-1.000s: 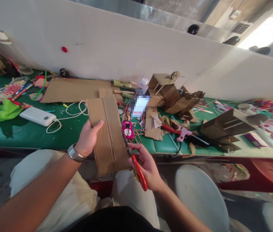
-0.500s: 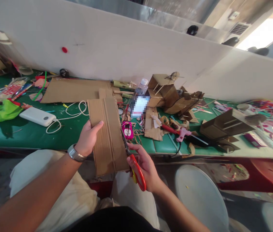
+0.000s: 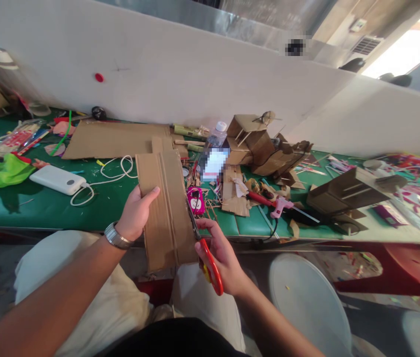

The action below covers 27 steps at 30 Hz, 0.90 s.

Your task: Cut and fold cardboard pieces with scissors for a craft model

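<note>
I hold a tall strip of brown corrugated cardboard (image 3: 166, 208) upright over my lap, in front of the green table (image 3: 27, 203). My left hand (image 3: 134, 212), with a metal watch at the wrist, grips the strip's left edge, thumb on its face. My right hand (image 3: 220, 255) is closed around the red handles of a pair of scissors (image 3: 204, 250). The blades lie along the cardboard's right edge, pointing up and away from me.
On the table lie a large flat cardboard sheet (image 3: 115, 139), a white power bank (image 3: 57, 179) with a coiled cable, a pink glue gun (image 3: 282, 204), cardboard models (image 3: 258, 144), a water bottle (image 3: 215, 141) and scraps. A white stool (image 3: 306, 297) stands at my right.
The scissors and my right hand have crept slightly up and left along the cardboard's right edge. My left hand has kept its hold.
</note>
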Available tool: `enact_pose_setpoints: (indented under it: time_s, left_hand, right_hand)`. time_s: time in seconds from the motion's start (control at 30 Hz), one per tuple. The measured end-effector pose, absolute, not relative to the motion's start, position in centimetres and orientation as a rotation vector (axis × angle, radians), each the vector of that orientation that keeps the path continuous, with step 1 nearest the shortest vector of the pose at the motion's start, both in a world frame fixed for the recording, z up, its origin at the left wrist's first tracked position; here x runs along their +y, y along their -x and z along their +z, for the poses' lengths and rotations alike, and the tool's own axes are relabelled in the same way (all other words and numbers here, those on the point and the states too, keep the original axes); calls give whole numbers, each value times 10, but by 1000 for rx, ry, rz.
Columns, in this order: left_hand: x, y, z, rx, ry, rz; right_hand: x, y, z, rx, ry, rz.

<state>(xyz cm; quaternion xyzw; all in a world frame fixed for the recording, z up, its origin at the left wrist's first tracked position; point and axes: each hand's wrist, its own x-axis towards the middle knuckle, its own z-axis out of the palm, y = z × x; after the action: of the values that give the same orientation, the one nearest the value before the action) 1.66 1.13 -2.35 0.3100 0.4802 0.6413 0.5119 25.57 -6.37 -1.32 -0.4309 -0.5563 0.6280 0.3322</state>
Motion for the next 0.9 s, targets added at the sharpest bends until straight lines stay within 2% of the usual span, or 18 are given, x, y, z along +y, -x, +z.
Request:
enact_pose_setpoints:
  time_s: [0.4, 0.9]
  left_hand:
    - [-1, -34, -32, 1036, -826, 1340]
    - [1, -30, -29, 1129, -782, 1382]
  right_hand:
    - [-56, -257, -25, -1512, 1056, 1432]
    - [-56, -254, -25, -1485, 1099, 1464]
